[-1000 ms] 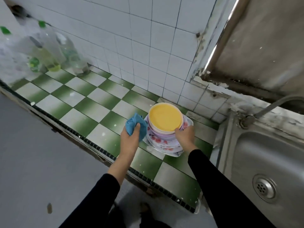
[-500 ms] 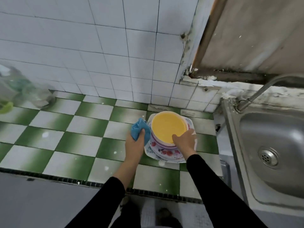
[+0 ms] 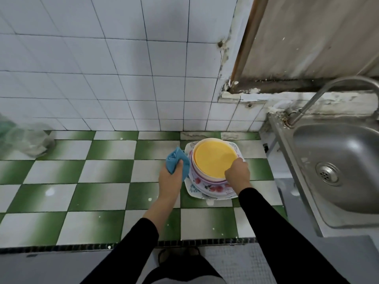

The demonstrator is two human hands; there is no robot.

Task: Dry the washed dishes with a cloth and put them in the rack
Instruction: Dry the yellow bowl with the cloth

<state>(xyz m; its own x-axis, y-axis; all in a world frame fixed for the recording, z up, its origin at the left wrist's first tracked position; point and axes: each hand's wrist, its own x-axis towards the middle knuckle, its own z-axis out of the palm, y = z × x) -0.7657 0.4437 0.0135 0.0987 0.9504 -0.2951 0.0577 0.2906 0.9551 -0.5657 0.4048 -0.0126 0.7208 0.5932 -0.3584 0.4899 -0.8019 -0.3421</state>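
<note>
A stack of dishes stands on the green-and-white tiled counter [image 3: 102, 173]. A yellow plate [image 3: 214, 157] lies on top, over floral bowls [image 3: 207, 186] and a white floral plate [image 3: 192, 192] at the bottom. My right hand [image 3: 238, 173] grips the near right rim of the yellow plate with curled fingers. My left hand [image 3: 171, 179] holds a crumpled blue cloth [image 3: 177, 159] just left of the stack, touching its side. No rack is in view.
A steel sink [image 3: 336, 165] with a drain and a curved tap [image 3: 320, 95] lies to the right. Clear plastic bags or bottles [image 3: 26, 140] sit blurred at the far left against the white tiled wall. The counter's front edge runs along the bottom.
The view has swung right and down, so the stack now sits more central. My right hand has moved from the stack's side up onto the yellow plate's rim. The left hand still holds the cloth.
</note>
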